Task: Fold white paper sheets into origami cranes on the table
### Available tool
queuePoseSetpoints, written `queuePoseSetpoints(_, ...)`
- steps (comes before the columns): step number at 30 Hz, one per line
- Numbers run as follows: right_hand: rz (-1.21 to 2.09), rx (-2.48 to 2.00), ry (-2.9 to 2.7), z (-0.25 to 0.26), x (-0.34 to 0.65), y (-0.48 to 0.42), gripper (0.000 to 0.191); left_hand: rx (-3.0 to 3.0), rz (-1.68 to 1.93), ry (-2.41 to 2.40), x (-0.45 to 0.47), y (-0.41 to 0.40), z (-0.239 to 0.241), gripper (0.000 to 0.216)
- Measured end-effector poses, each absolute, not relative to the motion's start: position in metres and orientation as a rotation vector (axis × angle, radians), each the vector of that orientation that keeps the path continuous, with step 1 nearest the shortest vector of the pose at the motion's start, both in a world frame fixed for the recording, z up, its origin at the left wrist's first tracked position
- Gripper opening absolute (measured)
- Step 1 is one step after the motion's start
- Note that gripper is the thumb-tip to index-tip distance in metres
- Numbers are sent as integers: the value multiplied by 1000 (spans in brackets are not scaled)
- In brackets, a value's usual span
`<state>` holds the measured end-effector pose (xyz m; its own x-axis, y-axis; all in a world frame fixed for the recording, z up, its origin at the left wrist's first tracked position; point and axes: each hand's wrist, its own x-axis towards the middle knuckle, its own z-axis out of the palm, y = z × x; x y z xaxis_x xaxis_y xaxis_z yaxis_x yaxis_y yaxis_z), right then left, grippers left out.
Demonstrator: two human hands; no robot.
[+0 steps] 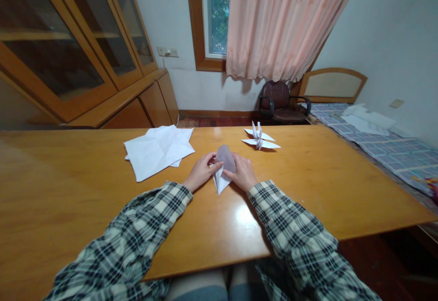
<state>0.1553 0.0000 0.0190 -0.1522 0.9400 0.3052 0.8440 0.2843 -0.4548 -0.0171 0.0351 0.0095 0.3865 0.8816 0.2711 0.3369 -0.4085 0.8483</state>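
Observation:
A partly folded white paper piece point(223, 169) stands on the wooden table point(308, 187), its pointed end toward me and a flap lifted upward. My left hand point(201, 171) pinches its left side with fingers closed on the paper. My right hand point(243, 172) grips the right side, fingers curled against the flap. Both sleeves are plaid.
A stack of several white paper sheets point(158, 150) lies left of my hands. A finished white paper crane point(259, 138) sits beyond my right hand. A brown chair point(281, 102), a bed point(386, 146) at right, wooden cabinets point(112, 82) at left, curtained window behind.

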Motion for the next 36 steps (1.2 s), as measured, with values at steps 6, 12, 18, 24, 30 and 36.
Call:
queuePoseSetpoints(6, 284, -1561, -2011, 17, 157, 1, 43, 2010, 932, 1068, -19, 35, 12, 38)
queuePoseSetpoints(12, 316, -1519, -1996, 13, 158, 3, 42, 2232, 903, 1108, -22, 38, 16, 35)
queuePoseSetpoints(18, 343, -1481, -1979, 12, 158, 5, 39, 2297, 903, 1108, -22, 39, 15, 31)
queuePoseSetpoints(24, 386, -1476, -1925, 9, 159, 6, 36, 2313, 903, 1113, -23, 41, 10, 26)
queuePoseSetpoints(30, 405, -1441, -1876, 8, 163, 6, 35, 2333, 910, 1091, -25, 43, 4, 23)
queuePoseSetpoints(36, 554, -1299, -1908, 15, 171, 3, 42, 2319, 922, 1067, -25, 42, 6, 24)
